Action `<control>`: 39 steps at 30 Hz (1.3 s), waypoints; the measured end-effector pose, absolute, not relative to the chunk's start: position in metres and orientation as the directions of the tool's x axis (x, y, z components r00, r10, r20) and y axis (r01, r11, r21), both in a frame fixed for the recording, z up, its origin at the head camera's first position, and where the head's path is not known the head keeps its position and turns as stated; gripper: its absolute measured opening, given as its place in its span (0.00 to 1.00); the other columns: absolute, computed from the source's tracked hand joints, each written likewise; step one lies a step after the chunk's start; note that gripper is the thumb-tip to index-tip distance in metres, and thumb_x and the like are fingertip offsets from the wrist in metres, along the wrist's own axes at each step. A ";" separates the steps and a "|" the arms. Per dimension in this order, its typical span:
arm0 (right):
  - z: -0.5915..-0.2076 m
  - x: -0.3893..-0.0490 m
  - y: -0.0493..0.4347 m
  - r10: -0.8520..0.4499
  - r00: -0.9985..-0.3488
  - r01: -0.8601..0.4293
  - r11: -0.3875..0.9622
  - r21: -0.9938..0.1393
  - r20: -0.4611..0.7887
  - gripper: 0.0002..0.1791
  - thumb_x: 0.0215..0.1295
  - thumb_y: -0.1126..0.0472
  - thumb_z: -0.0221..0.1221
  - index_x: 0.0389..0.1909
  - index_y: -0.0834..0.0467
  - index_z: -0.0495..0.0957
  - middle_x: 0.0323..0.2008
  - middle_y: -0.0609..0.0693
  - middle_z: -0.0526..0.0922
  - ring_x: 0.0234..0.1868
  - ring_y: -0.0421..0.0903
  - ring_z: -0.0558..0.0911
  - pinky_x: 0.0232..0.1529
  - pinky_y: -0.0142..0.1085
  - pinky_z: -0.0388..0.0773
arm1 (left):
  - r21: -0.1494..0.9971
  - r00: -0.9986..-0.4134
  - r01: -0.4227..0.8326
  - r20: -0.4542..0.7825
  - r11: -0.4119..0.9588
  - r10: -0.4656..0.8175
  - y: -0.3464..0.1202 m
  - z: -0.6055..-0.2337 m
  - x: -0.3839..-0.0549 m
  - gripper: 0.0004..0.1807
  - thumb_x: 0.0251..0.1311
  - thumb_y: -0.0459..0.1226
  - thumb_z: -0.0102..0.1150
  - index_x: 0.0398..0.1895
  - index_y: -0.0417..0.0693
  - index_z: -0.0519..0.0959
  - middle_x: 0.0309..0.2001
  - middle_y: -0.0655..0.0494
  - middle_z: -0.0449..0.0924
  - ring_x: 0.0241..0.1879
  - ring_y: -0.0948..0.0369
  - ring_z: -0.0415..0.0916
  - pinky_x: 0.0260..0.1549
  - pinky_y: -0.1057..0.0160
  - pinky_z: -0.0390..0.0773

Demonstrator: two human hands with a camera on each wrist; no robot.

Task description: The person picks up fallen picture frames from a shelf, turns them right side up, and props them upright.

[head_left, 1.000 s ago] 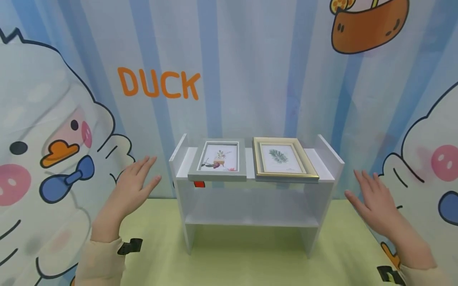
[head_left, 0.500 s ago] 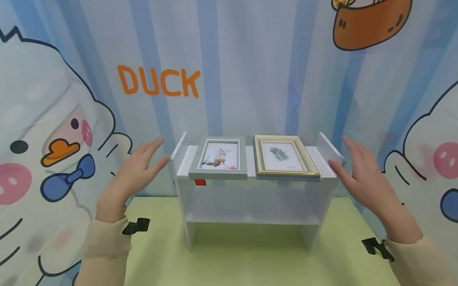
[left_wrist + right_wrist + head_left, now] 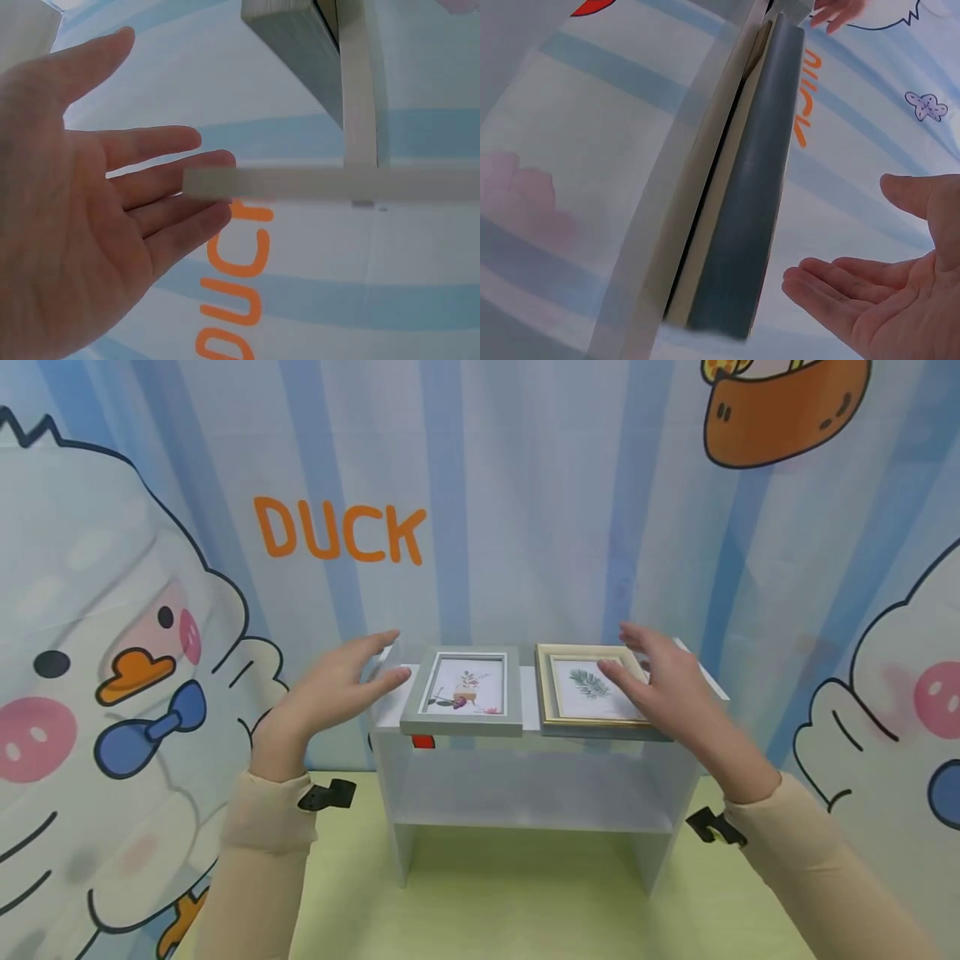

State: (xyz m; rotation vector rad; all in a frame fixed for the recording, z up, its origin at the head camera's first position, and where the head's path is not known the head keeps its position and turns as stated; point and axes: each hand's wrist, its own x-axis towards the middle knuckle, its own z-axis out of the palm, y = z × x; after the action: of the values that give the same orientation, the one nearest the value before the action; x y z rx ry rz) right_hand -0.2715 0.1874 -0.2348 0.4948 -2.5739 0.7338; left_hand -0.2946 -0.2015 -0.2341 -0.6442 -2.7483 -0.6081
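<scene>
Two picture frames lie flat, side by side, on top of a white shelf [image 3: 532, 789]. The grey frame [image 3: 463, 687] on the left holds a plant print; the gold frame [image 3: 549, 693] on the right shows a green leaf. My left hand [image 3: 333, 689] is spread near the shelf's left side panel, to the left of the grey frame. In the left wrist view, its fingertips are partly hidden by the panel's edge [image 3: 300, 184]. My right hand [image 3: 667, 685] hovers over the gold frame's right part, covering some of it. In the right wrist view, a gap separates that hand [image 3: 885, 285] from the frame [image 3: 746, 195].
The shelf has a lower board [image 3: 532, 823] and raised side panels, the right one [image 3: 712, 681] partly behind my right hand. It stands on a pale green surface [image 3: 525, 910]. A striped curtain [image 3: 525, 527] with duck drawings hangs behind.
Both hands have come inward and up toward the shelf. My right hand has moved left from beside the shelf to over the gold frame. The frames stay in place.
</scene>
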 end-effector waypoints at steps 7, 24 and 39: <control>-0.226 -0.288 0.159 -0.229 -0.902 -0.396 0.777 -0.489 0.367 0.36 0.66 0.44 0.55 0.68 0.61 0.61 0.61 0.62 0.73 0.60 0.58 0.75 0.59 0.52 0.72 | 0.320 -0.882 0.462 0.263 0.827 0.391 -0.179 -0.230 -0.304 0.42 0.63 0.60 0.47 0.73 0.45 0.54 0.71 0.48 0.58 0.68 0.49 0.61 0.66 0.46 0.62; -0.233 -0.324 0.109 -0.263 -0.960 -0.266 0.746 -0.611 0.097 0.36 0.62 0.49 0.61 0.66 0.63 0.64 0.58 0.60 0.77 0.59 0.55 0.76 0.56 0.48 0.76 | 0.374 -0.953 0.302 0.144 0.877 0.266 -0.145 -0.232 -0.306 0.30 0.64 0.55 0.49 0.54 0.37 0.71 0.46 0.41 0.76 0.44 0.49 0.75 0.46 0.52 0.75; -0.233 -0.332 0.084 -0.239 -0.970 -0.228 0.829 -0.510 0.045 0.34 0.59 0.51 0.64 0.62 0.66 0.69 0.58 0.61 0.76 0.55 0.53 0.78 0.56 0.45 0.76 | 0.515 -0.985 0.094 0.174 0.852 0.004 -0.128 -0.253 -0.311 0.27 0.65 0.43 0.47 0.61 0.33 0.68 0.60 0.38 0.72 0.51 0.48 0.73 0.53 0.49 0.75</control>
State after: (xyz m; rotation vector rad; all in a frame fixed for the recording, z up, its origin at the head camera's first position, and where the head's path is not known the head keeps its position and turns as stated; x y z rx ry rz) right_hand -0.3322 0.0838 -0.2332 0.3860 -3.0244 0.8398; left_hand -0.3110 -0.1281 -0.2531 -0.0762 -2.8617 -0.8079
